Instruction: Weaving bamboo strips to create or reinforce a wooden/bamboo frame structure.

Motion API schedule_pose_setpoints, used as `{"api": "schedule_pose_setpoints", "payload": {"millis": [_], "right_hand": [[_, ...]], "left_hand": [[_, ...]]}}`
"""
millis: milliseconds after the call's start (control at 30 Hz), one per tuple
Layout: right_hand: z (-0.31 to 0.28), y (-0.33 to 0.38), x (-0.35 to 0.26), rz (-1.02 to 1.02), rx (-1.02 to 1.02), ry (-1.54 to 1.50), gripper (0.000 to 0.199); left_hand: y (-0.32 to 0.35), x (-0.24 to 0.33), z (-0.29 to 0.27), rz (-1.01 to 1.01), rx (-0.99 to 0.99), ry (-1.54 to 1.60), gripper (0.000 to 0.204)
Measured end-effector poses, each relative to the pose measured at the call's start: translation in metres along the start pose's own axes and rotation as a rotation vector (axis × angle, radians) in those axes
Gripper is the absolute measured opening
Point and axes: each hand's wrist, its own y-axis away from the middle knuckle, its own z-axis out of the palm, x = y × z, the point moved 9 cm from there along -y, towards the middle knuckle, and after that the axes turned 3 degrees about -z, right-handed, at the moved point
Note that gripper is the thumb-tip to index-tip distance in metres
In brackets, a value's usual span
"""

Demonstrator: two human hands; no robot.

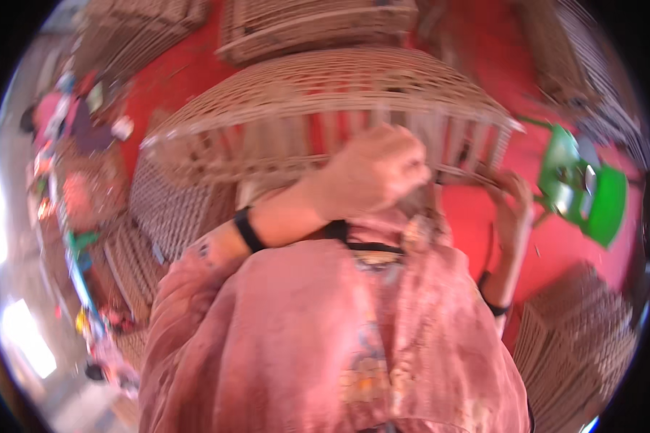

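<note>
In front of my chest a brown wicker basket (325, 79) stands with its curved lattice side away from me and its slatted side toward me. My left hand (383, 164) crosses in front of the slats with the fingers curled into a fist; anything inside it is hidden. At the lower right corner of the basket is my right hand (514, 200), thumb and fingers bent in against the rim strand. Motion blur softens both hands. Each wrist carries a black band, and pink cloth covers my arms and lap.
Woven panels lie stacked at the far side (318, 29), at the left (170, 198) and at the near right (578, 332). A green stool-like object (567, 169) stands on the red floor (477, 224) to the right. Other people (54, 119) sit along the left edge.
</note>
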Motion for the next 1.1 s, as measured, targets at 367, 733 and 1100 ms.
{"api": "schedule_pose_setpoints", "payload": {"millis": [367, 733, 1100], "right_hand": [[0.003, -0.027, 0.046, 0.196, 0.084, -0.222, 0.008], [0.005, -0.023, 0.043, 0.233, 0.148, -0.374, 0.014], [0.010, -0.028, 0.052, 0.234, 0.048, -0.467, 0.014]], "left_hand": [[0.111, -0.020, -0.040, -0.273, -0.098, -0.252, 0.022], [0.119, -0.025, -0.041, -0.378, -0.002, -0.243, 0.052], [0.126, -0.023, -0.031, -0.381, -0.125, -0.165, 0.041]]}}
